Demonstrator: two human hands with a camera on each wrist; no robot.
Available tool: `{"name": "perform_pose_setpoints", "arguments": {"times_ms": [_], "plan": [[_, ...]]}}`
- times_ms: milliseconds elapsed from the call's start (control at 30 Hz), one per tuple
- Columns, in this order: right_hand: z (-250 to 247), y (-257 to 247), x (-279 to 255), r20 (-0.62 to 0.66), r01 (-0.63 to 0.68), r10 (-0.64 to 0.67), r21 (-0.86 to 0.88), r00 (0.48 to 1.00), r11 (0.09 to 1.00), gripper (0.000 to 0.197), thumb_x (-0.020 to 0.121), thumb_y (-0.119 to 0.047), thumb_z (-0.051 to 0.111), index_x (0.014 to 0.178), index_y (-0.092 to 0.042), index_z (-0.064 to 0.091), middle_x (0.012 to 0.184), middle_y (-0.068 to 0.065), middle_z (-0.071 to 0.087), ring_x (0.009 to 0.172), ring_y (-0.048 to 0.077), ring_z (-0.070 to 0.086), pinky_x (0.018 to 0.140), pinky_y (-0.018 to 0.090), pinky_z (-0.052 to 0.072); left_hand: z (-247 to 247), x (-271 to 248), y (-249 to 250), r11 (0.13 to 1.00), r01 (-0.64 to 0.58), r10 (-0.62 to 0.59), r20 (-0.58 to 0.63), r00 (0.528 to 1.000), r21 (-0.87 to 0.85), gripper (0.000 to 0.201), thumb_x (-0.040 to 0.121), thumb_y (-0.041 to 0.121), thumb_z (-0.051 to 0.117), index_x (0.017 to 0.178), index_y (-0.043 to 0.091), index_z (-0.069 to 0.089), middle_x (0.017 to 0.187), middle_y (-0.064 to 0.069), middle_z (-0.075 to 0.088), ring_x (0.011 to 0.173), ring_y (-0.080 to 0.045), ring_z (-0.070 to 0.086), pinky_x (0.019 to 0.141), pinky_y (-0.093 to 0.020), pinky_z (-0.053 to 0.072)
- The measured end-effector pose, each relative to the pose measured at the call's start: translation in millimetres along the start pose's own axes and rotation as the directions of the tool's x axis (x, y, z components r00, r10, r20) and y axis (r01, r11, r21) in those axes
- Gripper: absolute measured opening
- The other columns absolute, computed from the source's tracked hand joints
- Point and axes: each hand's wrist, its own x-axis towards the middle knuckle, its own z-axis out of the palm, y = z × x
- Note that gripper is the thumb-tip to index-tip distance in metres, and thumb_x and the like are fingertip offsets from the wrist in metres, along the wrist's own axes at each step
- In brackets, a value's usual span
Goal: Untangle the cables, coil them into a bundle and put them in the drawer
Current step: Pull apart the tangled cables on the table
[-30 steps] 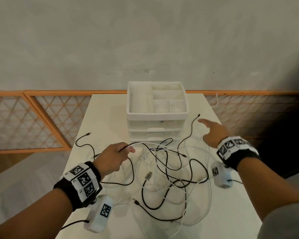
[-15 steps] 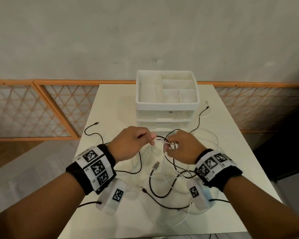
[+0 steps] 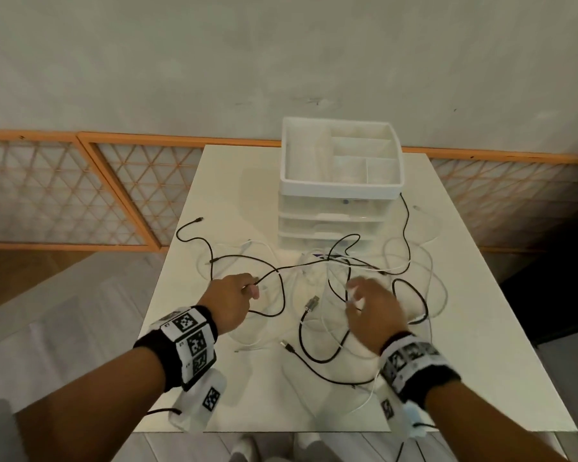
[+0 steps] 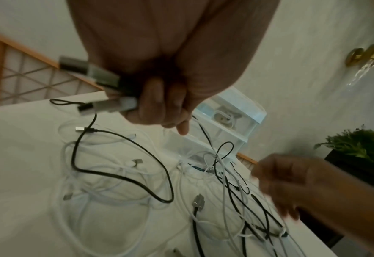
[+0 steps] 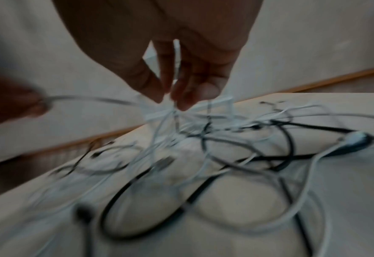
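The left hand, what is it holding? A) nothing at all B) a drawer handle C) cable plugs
C: in the left wrist view the left hand curls its fingers round several cable plugs, well away from the drawers.

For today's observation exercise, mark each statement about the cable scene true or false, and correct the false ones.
1. The left hand grips cable plugs. True.
2. The drawer unit stands at the table's near edge. False: it stands at the far edge, by the wall.
3. Black and white cables lie tangled on the table. True.
4. The cables are already coiled into a bundle. False: they are spread loose.
5. The right hand rests on the drawer unit. False: it is over the tangle.
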Motion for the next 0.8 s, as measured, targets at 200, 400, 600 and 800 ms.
{"name": "perform_pose_setpoints", "arguments": {"times_ms": [200, 400, 600, 800], "plan": [[66.0, -29.2, -28.2, 0.448, 0.085, 0.042, -0.259, 0.893, 0.962, 0.036, 0.092, -0.045, 0.053, 0.114, -0.020, 0.064, 0.121, 0.001, 0.055, 0.111, 0.024, 0.057, 0.094, 0.035, 0.048, 0.4, -1.8, 9.4, 0.990, 0.024, -0.027, -0.016, 1.000, -0.139, 0.028, 0.100, 0.030, 0.047, 0.087, 0.012, 0.065, 0.065, 0.004, 0.053, 0.062, -0.013, 0.048, 0.055, -0.026, 0.033], [29.8, -44.6, -10.2, 0.245, 0.065, -0.013, -0.204, 0.969, 0.977, 0.022, 0.096, -0.039, 0.043, 0.101, -0.025, 0.059, 0.095, 0.003, 0.069, 0.089, 0.028, 0.065, 0.074, 0.032, 0.049, -2.7, -7.5, 16.7, 0.937, -0.016, 0.019, 0.006, 1.000, -0.350, 0.029, 0.100, 0.028, 0.046, 0.081, 0.015, 0.064, 0.063, 0.005, 0.054, 0.056, -0.016, 0.048, 0.058, -0.027, 0.041], [-94.4, -60.8, 14.7, -0.225, 0.225, -0.189, 0.145, 0.956, 0.964, 0.008, 0.091, -0.028, 0.066, 0.090, -0.027, 0.074, 0.072, -0.010, 0.070, 0.067, 0.006, 0.061, 0.070, 0.027, 0.050, -17.7, -6.1, 37.4, 0.862, -0.082, 0.034, -0.105, 0.994, -0.500, 0.029, 0.099, 0.019, 0.049, 0.079, 0.006, 0.065, 0.077, -0.004, 0.068, 0.070, -0.017, 0.062, 0.063, -0.026, 0.054], [-120.1, -94.8, -5.5, -0.047, 0.346, -0.345, 0.232, 0.938, 0.909, 0.010, 0.090, -0.025, 0.070, 0.085, -0.025, 0.078, 0.078, -0.011, 0.074, 0.069, 0.002, 0.060, 0.066, 0.017, 0.045, -27.2, -6.7, 84.0, 0.715, -0.257, 0.195, -0.168, 0.966, -0.651, 0.030, 0.103, 0.016, 0.044, 0.082, 0.008, 0.064, 0.081, -0.009, 0.072, 0.074, -0.018, 0.067, 0.076, -0.034, 0.057]]}}
